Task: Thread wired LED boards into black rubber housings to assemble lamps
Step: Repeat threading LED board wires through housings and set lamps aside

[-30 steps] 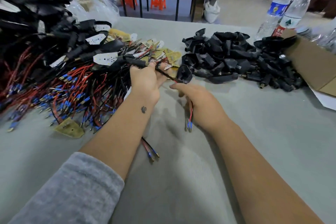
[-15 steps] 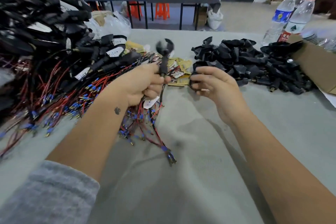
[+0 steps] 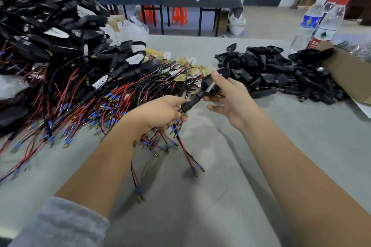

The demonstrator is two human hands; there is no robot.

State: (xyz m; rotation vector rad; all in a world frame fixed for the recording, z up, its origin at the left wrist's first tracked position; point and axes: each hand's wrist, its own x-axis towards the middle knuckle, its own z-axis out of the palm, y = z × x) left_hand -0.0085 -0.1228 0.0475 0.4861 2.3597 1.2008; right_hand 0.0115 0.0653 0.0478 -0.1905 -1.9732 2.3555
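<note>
We see the tall heap of finished black lamps with red and black wire tails crowding the left of the grey cloth-covered table, and our first worry is there: loose leads fan out under the left hand, so a tug could, we judge, snag a neighbour and drag the pile. That hand is curled around the narrow stem of the black rubber housing with its pale LED board, gripping it with a bundle of wires hanging below. The housing is held in the air above the table, between both hands. The right hand cups the wide head, thumb on top and lower fingers spread, so the hold looks light; a hard pull might slip the board askew or strain its wires. Further right lie the pile of empty black rubber housings, a brown cardboard box and clear plastic water bottles. Beyond is a workshop with a dark trestle table and orange plastic stools.
</note>
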